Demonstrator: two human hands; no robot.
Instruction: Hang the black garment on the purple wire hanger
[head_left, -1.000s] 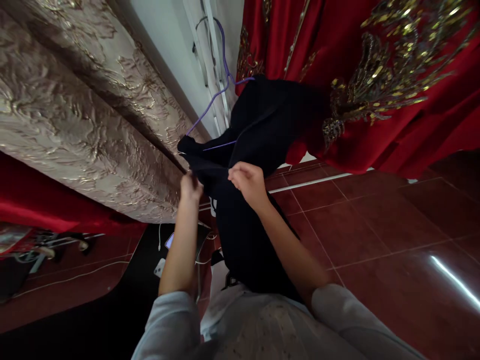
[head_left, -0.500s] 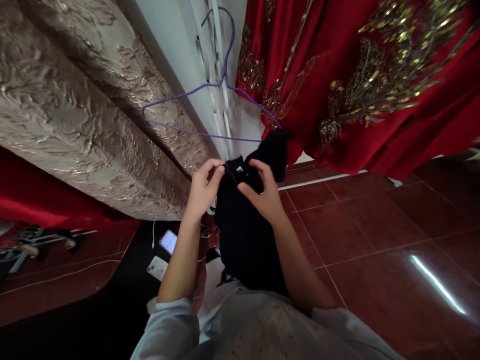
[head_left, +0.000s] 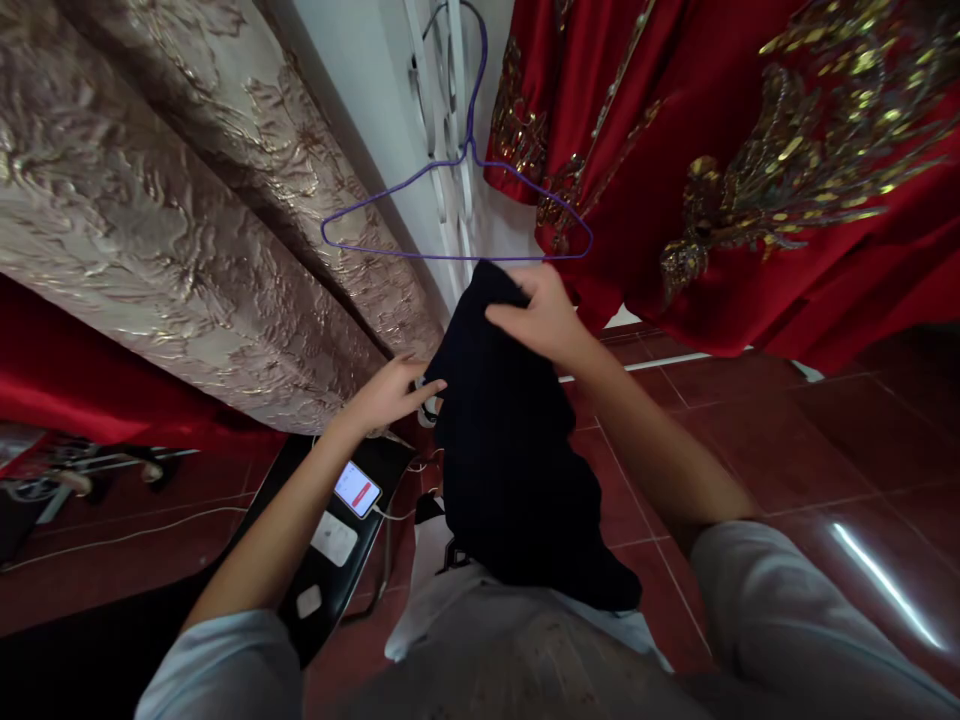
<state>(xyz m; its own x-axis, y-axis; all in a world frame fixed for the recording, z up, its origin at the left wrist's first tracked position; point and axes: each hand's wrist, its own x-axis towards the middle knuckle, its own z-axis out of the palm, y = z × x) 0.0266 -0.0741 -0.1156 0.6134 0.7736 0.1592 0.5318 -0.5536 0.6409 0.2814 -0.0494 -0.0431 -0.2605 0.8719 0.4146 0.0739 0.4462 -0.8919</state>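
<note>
A dark navy or black garment (head_left: pixel 510 430) hangs in front of me and drapes down over my lap; its exact kind cannot be made out. My right hand (head_left: pixel 551 310) grips its top edge, thumb in front and fingers partly behind the cloth. Lower down, my left hand (head_left: pixel 394 395) holds the garment's left edge, its thumb over the cloth and its other fingers partly hidden. Just above the garment hangs a bare purple hanger (head_left: pixel 405 187), its lower bar close to the cloth's top.
White rack posts (head_left: pixel 459 130) stand behind the hanger. Beige embossed fabric (head_left: pixel 187 230) hangs at left, a red sequinned garment (head_left: pixel 637 150) at right. A lit phone (head_left: pixel 358 490) and a white object (head_left: pixel 335 538) lie on a black surface (head_left: pixel 360 575). Below is red tiled floor (head_left: pixel 720 440).
The garment's top has gone from bunched to spread out, its small white label out of sight. My left hand has moved down and left, my right hand up. The hanger now shows whole.
</note>
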